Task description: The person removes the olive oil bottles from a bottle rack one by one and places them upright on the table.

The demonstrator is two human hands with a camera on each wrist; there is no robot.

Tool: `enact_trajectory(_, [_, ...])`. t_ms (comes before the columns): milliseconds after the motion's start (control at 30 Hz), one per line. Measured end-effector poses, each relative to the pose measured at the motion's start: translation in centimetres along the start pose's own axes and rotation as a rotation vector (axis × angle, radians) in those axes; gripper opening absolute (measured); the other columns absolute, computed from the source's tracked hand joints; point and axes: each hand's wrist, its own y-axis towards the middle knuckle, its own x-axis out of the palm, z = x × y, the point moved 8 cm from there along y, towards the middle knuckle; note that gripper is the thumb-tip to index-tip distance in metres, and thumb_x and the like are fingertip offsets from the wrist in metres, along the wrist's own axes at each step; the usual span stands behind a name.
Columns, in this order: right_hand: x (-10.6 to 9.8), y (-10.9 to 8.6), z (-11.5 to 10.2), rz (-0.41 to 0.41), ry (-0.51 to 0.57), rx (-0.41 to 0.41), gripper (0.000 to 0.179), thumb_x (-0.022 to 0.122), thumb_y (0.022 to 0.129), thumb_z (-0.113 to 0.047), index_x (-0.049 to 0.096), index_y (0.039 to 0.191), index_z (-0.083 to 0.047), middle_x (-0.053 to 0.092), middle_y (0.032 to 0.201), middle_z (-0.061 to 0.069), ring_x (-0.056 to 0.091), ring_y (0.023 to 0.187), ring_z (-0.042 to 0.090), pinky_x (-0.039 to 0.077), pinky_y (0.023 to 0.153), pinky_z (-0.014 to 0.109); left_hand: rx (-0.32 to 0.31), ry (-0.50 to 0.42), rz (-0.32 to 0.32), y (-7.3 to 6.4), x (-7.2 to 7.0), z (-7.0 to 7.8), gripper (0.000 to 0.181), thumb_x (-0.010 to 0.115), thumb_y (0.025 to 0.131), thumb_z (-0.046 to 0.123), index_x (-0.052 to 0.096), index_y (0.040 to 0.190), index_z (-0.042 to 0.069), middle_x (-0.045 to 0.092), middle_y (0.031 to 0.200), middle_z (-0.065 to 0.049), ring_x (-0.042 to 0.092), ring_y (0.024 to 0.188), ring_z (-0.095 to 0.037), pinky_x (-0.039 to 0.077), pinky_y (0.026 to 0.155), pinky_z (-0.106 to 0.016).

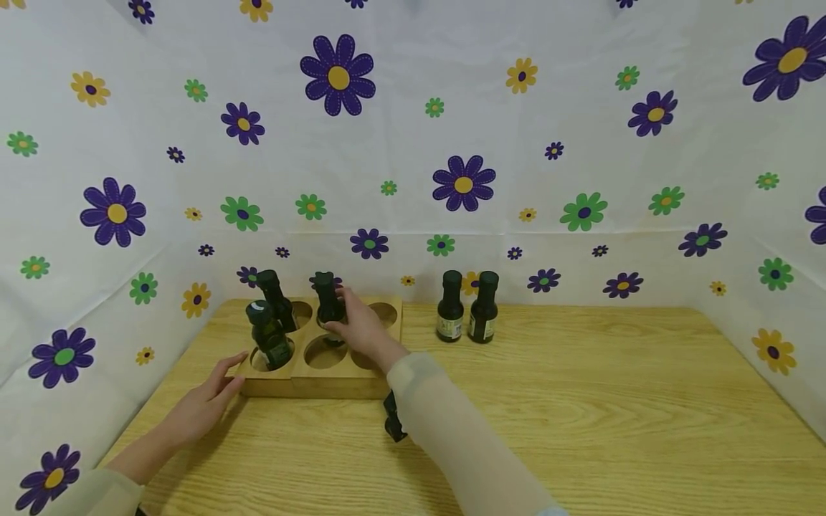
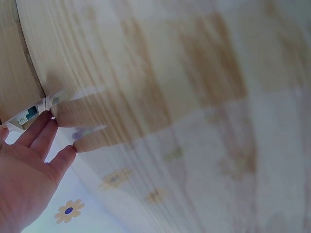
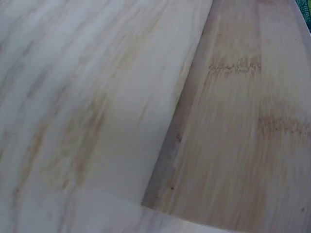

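Observation:
In the head view my right hand grips a dark glass bottle, thumb on the near side. The bottle stands upright at the back middle hole of a wooden rack; its lower part is partly hidden by the rack and fingers. My left hand touches the rack's left end with its fingers extended; the left wrist view shows these fingers at the wood's edge. One bottle occupies the back left hole, and another bottle leans in the front left hole. The right wrist view shows the rack's wooden side, without the hand.
Right of the rack, two more dark bottles with pale labels, a left one and a right one, stand upright side by side on the wooden table. A flower-patterned cloth surrounds the table's back and sides. A small black object shows beside the right sleeve.

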Motion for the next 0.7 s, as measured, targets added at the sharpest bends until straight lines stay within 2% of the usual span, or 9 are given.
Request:
enact_trajectory(400, [-1.4,-0.7,-0.6,0.106,0.020,-0.095,0.059,0.066,0.094,-0.018,0.037,0.143,-0.001,0.052,0.137,0.015,0.052,0.124,0.025,0.040,0.102,0.034,0.001,-0.003,-0.010,0.0,0.3,0.2,0.055,0.031,0.107,0.039,0.020,0.152,0.009,0.048,0.132,-0.038,0.050,0.118,-0.051,0.045,0.085,-0.061])
enact_trajectory(533, [-2.2,-0.8,-1.4,0.106,0.024,-0.132,0.059,0.066,0.094,-0.018,0.038,0.142,-0.001,0.053,0.136,0.015,0.053,0.123,0.024,0.043,0.098,0.030,0.003,0.005,-0.007,0.0,0.3,-0.1,0.054,0.031,0.108,0.038,0.020,0.151,0.008,0.049,0.131,-0.038,0.050,0.117,-0.052,0.044,0.085,-0.062])
enact_trajectory(700, [-3.5,-1.0,-2.3,0.103,0.040,-0.140,0.057,0.066,0.094,-0.018,0.038,0.142,-0.003,0.052,0.137,0.013,0.050,0.126,0.022,0.040,0.102,0.032,0.011,0.010,-0.007,0.0,0.3,-0.4,0.054,0.031,0.108,0.037,0.020,0.151,0.008,0.049,0.130,-0.038,0.050,0.117,-0.052,0.044,0.084,-0.063])
